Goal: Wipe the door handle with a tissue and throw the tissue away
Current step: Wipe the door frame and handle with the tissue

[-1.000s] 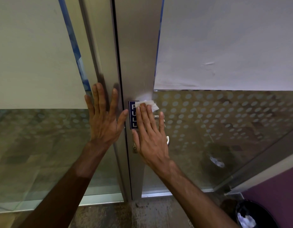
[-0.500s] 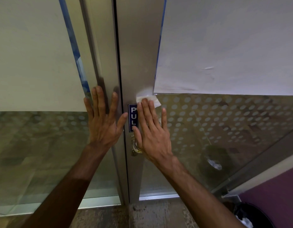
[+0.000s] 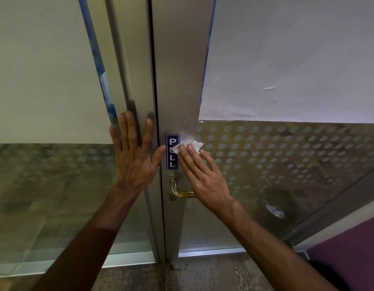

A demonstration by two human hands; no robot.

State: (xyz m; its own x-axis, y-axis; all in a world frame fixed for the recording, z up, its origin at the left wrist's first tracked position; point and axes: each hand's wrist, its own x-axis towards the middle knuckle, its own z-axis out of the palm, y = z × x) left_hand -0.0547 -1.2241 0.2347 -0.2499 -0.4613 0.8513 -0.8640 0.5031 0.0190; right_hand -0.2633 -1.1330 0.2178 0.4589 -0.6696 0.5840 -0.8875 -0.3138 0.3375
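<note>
While left hand lies flat on frame, flat right hand presses tissue onto "PULL" sign.

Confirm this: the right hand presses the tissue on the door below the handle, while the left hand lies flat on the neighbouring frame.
Not below. The head view shows the right hand pressing the tissue above the handle, beside the PULL sign; the left hand does lie flat on the neighbouring frame.

"PULL" sign on door frame
</note>
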